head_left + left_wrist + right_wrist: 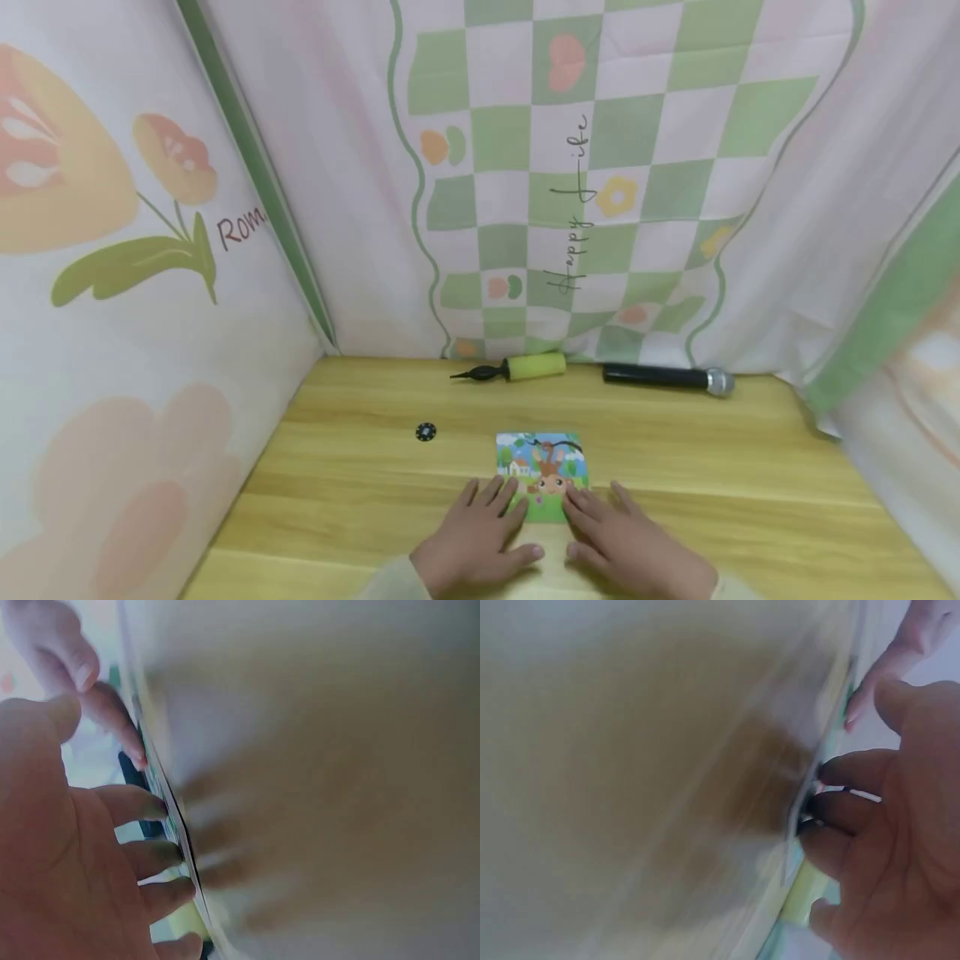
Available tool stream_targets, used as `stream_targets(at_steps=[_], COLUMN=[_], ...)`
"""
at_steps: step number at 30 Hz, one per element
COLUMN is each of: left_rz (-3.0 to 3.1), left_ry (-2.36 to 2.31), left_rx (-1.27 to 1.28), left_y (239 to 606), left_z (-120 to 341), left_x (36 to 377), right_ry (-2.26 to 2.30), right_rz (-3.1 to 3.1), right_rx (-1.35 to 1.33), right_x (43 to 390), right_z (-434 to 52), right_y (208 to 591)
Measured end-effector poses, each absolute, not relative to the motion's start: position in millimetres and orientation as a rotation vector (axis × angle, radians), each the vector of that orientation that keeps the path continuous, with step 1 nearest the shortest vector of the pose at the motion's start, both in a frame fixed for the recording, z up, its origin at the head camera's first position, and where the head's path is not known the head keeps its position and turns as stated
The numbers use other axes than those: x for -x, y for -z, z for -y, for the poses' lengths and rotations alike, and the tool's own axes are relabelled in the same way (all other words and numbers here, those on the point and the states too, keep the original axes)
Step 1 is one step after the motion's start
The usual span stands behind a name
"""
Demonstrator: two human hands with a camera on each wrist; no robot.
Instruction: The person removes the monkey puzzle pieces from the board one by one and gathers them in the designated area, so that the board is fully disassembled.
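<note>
Fingers spread, gripping nothing, my bare left hand (482,533) and bare right hand (628,540) touch the thin, square, colourful monkey card (542,468) just ahead, between them; light, even pressure (both sides alike) should steady it best.

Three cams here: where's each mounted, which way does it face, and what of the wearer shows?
Head: on the head, facing forward and down over table and picture card; left hand, right hand and sleeves show.
Left wrist: on that wrist, facing along the palm to the card's edge; left hand large, right hand beyond.
Right wrist: on that wrist, likewise along the palm; right hand large, left beyond.
Wrist views share: both hands and the card.
</note>
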State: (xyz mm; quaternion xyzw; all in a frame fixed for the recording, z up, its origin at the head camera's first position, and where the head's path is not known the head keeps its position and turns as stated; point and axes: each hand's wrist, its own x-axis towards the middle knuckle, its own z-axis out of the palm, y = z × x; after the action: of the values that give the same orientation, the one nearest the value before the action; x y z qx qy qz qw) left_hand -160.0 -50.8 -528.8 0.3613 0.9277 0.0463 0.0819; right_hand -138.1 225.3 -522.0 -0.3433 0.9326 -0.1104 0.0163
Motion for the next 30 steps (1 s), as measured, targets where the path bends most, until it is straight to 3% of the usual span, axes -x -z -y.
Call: stream_targets(at_steps=[9, 15, 19, 23, 30], left_rz=[-2.818, -2.889, -2.85, -2.877, -2.798], left_ry=[0.101, 0.163, -0.017, -0.288, -0.2], left_rx=[-1.352, -1.42, -1.341, -1.285, -1.233], left_y=[555, 568, 549, 528, 517], left_z=[75, 79, 73, 63, 35], left_x=[109, 101, 106, 119, 144], right_ry=[-0.091, -0.114, -0.185, 0.127, 0.397], right_rz=[-3.226, -3.357, -3.159, -3.035, -3.188], right_rx=[1.329, 1.387, 1.393, 1.242, 0.922], right_x=[77, 65, 69, 82, 141], right_z=[-224, -220, -222, -216, -213], right_y=[572, 583, 559, 520, 492])
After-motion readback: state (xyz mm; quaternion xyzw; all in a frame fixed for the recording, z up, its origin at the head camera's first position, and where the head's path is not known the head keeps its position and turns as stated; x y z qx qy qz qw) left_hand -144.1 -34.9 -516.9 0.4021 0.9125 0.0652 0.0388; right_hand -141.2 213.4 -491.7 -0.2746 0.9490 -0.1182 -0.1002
